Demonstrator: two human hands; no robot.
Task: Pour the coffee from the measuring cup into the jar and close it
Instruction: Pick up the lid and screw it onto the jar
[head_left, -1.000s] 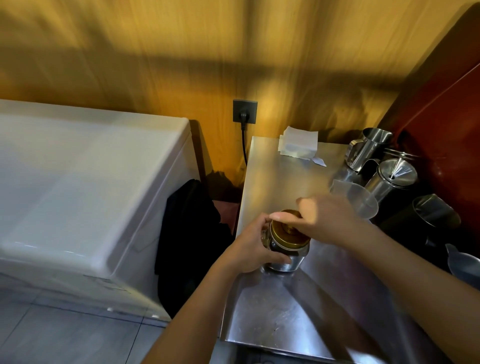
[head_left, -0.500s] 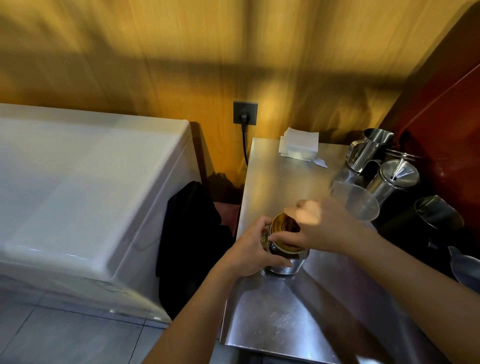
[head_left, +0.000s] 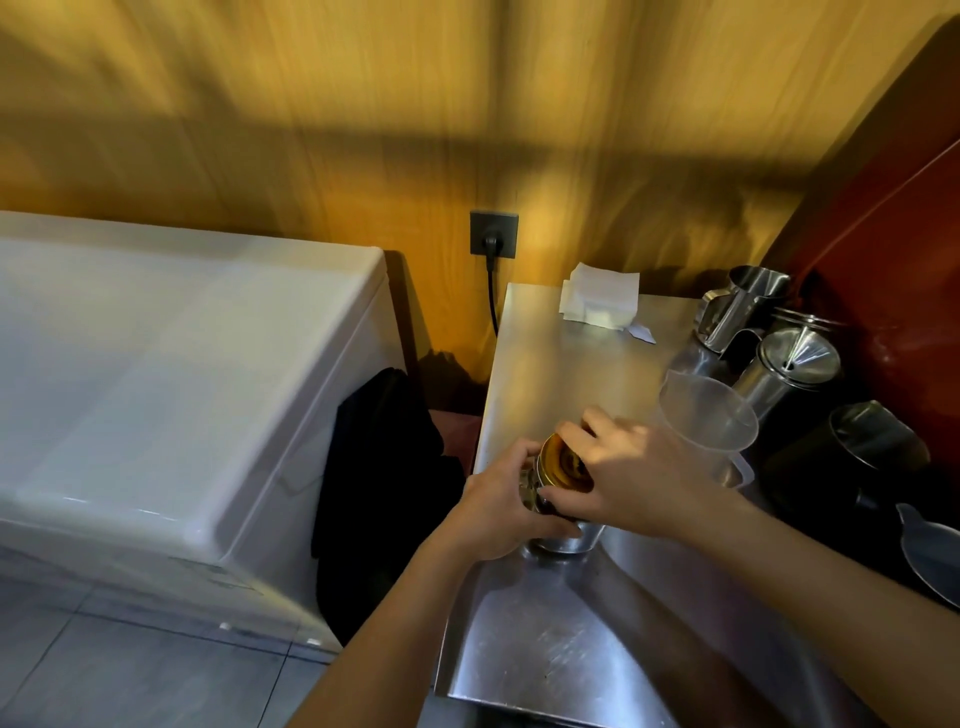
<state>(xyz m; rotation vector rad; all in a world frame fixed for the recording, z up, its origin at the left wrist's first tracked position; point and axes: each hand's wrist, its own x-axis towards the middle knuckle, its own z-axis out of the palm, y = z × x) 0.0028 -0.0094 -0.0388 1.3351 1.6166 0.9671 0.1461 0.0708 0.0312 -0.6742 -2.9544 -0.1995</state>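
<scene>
My left hand (head_left: 501, 506) has its grip clamped round the jar (head_left: 558, 512), which stands on the steel desk (head_left: 571, 358) near its left edge. My right hand (head_left: 631, 475) comes over the top, grip closed on the gold lid (head_left: 563, 462); it looks tilted, though blur makes that hard to call. The clear measuring cup (head_left: 709, 415) stands just beyond my right hand.
</scene>
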